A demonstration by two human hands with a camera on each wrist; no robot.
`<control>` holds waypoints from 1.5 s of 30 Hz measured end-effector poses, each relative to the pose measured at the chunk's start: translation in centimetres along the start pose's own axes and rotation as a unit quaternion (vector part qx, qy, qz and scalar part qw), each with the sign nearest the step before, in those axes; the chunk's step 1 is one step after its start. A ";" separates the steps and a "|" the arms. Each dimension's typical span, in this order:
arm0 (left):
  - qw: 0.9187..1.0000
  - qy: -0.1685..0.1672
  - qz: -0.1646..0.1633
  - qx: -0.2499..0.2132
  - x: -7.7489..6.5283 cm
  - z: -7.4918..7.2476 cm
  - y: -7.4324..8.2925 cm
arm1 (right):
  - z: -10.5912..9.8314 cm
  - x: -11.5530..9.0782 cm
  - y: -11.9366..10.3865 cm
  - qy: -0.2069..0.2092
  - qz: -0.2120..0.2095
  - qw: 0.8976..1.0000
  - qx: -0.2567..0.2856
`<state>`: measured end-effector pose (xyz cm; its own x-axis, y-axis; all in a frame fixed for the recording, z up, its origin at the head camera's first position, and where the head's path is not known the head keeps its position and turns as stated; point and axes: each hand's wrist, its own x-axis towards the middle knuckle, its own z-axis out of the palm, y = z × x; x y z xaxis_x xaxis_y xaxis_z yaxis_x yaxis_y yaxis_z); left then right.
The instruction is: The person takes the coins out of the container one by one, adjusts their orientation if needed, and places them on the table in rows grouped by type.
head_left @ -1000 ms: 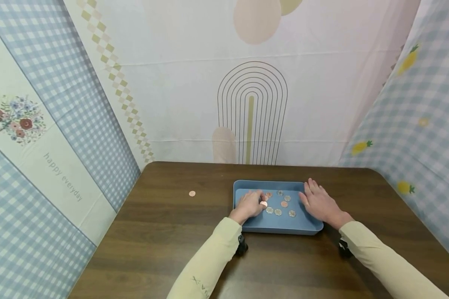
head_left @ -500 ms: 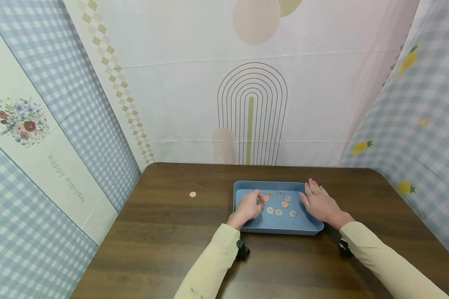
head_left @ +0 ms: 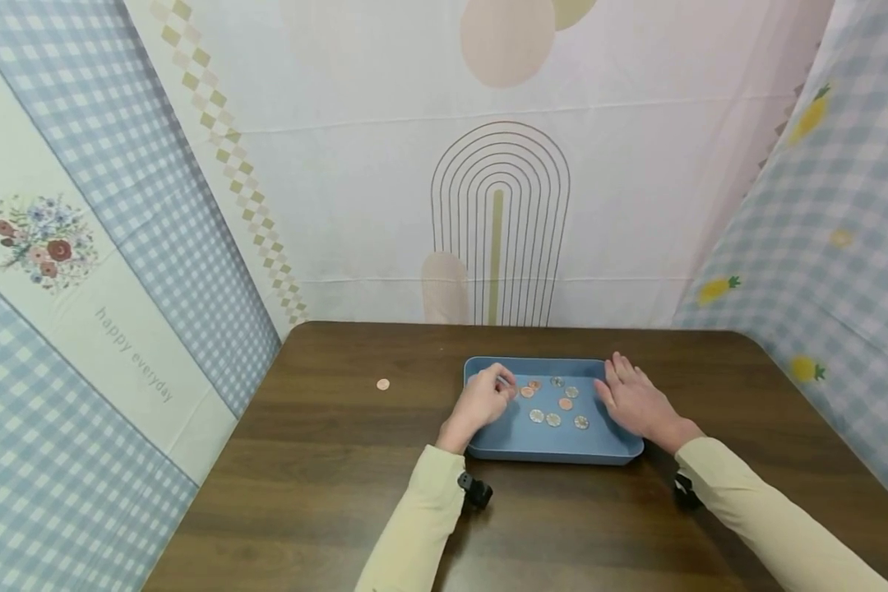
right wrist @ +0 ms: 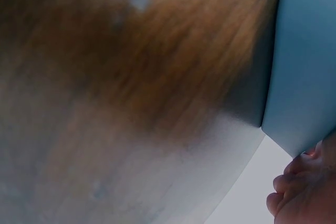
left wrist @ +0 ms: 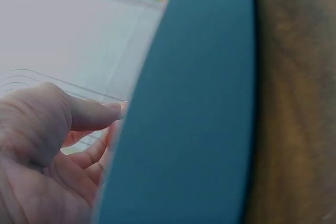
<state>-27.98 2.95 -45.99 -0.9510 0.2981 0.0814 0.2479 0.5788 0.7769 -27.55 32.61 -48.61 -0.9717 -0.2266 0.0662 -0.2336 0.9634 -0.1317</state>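
Note:
My left hand (head_left: 481,396) is over the left end of a blue tray (head_left: 562,450), thumb and fingertips pinched together. The copper coin it took up is hidden between them. In the left wrist view the thumb (left wrist: 94,115) meets the fingers behind the tray wall (left wrist: 184,103). Inside the tray lie several coins, with copper ones (head_left: 527,392) near my left fingertips and silver ones (head_left: 553,419) towards the front. My right hand (head_left: 636,401) rests on the tray's right rim, fingers straight; the right wrist view shows part of this hand (right wrist: 310,187) at the tray's edge.
One copper coin (head_left: 383,384) lies on the brown table (head_left: 326,477), left of the tray. A patterned white cloth (head_left: 340,205) hangs behind the table. Checked cloths hang at the left (head_left: 185,181) and right (head_left: 807,247).
My left hand has lifted the copper coin from among the others and drawn back to the left and slightly up. The right hand stays on the rim.

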 end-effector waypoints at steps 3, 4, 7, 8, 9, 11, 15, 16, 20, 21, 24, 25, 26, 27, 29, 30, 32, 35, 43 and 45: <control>1.000 0.009 -0.002 -0.003 -0.1 -0.8 0.0 | 0.0 0.0 0.0 -0.004 0.002 1.000 0.004; 1.000 0.011 -0.005 -0.008 -0.1 -1.1 0.0 | 0.0 0.0 -0.1 -0.006 0.003 1.000 0.005; 0.999 0.027 -0.010 -0.017 -0.1 -1.9 -0.2 | 0.0 0.0 -0.2 -0.007 0.002 1.000 0.005; 0.999 0.033 -0.010 -0.020 -0.1 -2.2 -0.3 | 0.0 0.0 -0.2 -0.006 0.002 1.000 0.005; 0.999 0.039 -0.010 -0.023 0.0 -2.5 -0.4 | 0.0 0.0 -0.3 -0.005 0.002 1.000 0.004; 0.998 0.047 -0.011 -0.032 0.0 -3.0 -0.5 | 0.1 0.0 -0.4 -0.004 0.001 1.000 0.004; 0.997 0.055 -0.016 -0.053 0.1 -3.9 -1.0 | 0.0 -0.2 -0.4 -0.007 0.003 1.000 0.004; 0.996 0.058 -0.016 -0.059 0.1 -4.1 -1.2 | 0.0 -0.3 -0.4 -0.007 0.004 1.000 0.004; 0.994 0.081 -0.008 -0.067 0.1 -4.9 -2.2 | -0.2 -0.5 -0.4 -0.007 0.004 1.000 0.002; 0.994 0.086 -0.006 -0.072 0.2 -5.2 -2.5 | -0.2 -0.5 -0.4 -0.007 0.003 1.000 0.000; 0.991 0.098 -0.007 -0.091 0.4 -5.8 -3.3 | -0.2 -0.5 -0.2 -0.006 0.002 1.000 -0.002; 0.990 0.100 -0.009 -0.099 0.5 -6.0 -3.6 | -0.3 -0.5 -0.1 -0.005 0.001 1.000 -0.002; 0.989 0.103 -0.012 -0.108 0.6 -6.3 -3.9 | -0.3 -0.5 -0.1 -0.004 0.001 1.000 -0.002; 0.987 0.106 -0.016 -0.117 0.6 -6.5 -4.1 | -0.3 -0.5 0.0 -0.004 0.002 1.000 -0.002; 0.985 0.112 -0.026 -0.128 0.7 -7.0 -4.7 | -0.3 -0.4 0.0 -0.005 0.003 1.000 0.000; 0.984 0.116 -0.030 -0.131 0.8 -7.3 -4.9 | -0.3 -0.4 0.1 -0.006 0.004 1.000 0.000; 0.982 0.125 -0.036 -0.134 0.8 -7.8 -5.4 | -0.3 -0.3 0.1 -0.007 0.006 1.000 0.001; 0.982 0.138 -0.050 -0.116 0.7 -8.5 -6.2 | -0.3 -0.2 0.2 -0.005 0.005 1.000 0.002; 0.975 0.167 -0.087 -0.115 0.2 -10.2 -8.7 | 0.0 0.6 0.5 -0.001 -0.001 1.000 0.006; 0.974 0.172 -0.095 -0.114 0.1 -10.6 -9.1 | 0.0 0.7 0.6 0.001 -0.001 1.000 0.007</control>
<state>-32.29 -10.32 -46.40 -0.9911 -0.0920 0.0966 0.0516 0.4031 0.9137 -28.32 33.02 -48.68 -0.9714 -0.2277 0.0677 -0.2354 0.9608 -0.1464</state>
